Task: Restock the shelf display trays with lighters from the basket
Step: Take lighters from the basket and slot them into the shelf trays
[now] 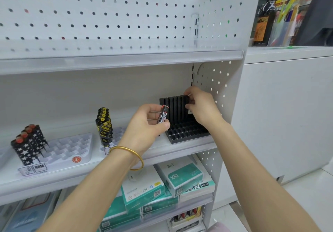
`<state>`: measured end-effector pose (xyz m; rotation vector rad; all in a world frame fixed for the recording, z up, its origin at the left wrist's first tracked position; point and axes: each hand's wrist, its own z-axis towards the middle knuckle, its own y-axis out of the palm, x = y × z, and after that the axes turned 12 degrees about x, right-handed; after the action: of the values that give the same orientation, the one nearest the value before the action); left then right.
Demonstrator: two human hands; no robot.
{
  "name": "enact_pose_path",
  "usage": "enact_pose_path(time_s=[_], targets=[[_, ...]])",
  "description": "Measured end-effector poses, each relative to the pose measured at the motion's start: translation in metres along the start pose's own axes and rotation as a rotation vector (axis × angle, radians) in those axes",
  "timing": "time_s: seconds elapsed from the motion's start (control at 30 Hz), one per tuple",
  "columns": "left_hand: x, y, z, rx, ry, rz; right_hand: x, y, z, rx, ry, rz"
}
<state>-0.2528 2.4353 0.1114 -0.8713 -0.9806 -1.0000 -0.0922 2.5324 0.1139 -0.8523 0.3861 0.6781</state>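
Note:
A black display tray (187, 132) sits at the right end of the middle shelf, with a row of black lighters (175, 109) standing at its back. My left hand (146, 127) holds a few black, red and white patterned lighters (163, 114) just left of the tray. My right hand (201, 105) pinches a black lighter (187, 98) at the right end of that back row. The basket is out of view.
Two grey trays stand further left: one (72, 148) with star-patterned lighters (28, 143), one (119, 132) with black-and-yellow lighters (104, 125). White and teal boxes (180, 177) fill the shelf below. The top shelf (117, 58) hangs overhead. A white counter (288, 105) stands right.

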Motion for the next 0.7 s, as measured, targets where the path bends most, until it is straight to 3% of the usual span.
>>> enact_pose_path(time_s=[0.17, 0.27, 0.33, 0.47, 0.57, 0.7], targets=[[0.001, -0.001, -0.003, 0.014, 0.002, -0.021, 0.0, 0.0, -0.007, 0.01, 0.003, -0.015], [0.002, -0.002, -0.007, 0.015, -0.028, -0.124, -0.011, -0.008, -0.018, 0.172, -0.105, -0.068], [0.003, -0.004, -0.011, 0.008, -0.039, -0.193, -0.029, -0.018, -0.032, 0.249, -0.144, 0.038], [0.002, -0.015, -0.021, 0.024, 0.004, -0.23, -0.07, -0.038, -0.062, -0.056, -0.007, 0.564], [0.005, -0.032, -0.034, 0.053, 0.041, -0.209, -0.09, -0.04, -0.074, -0.274, -0.025, 0.656], [0.0, -0.067, -0.057, 0.09, 0.04, -0.197, -0.114, -0.028, -0.086, -0.351, -0.034, 0.688]])
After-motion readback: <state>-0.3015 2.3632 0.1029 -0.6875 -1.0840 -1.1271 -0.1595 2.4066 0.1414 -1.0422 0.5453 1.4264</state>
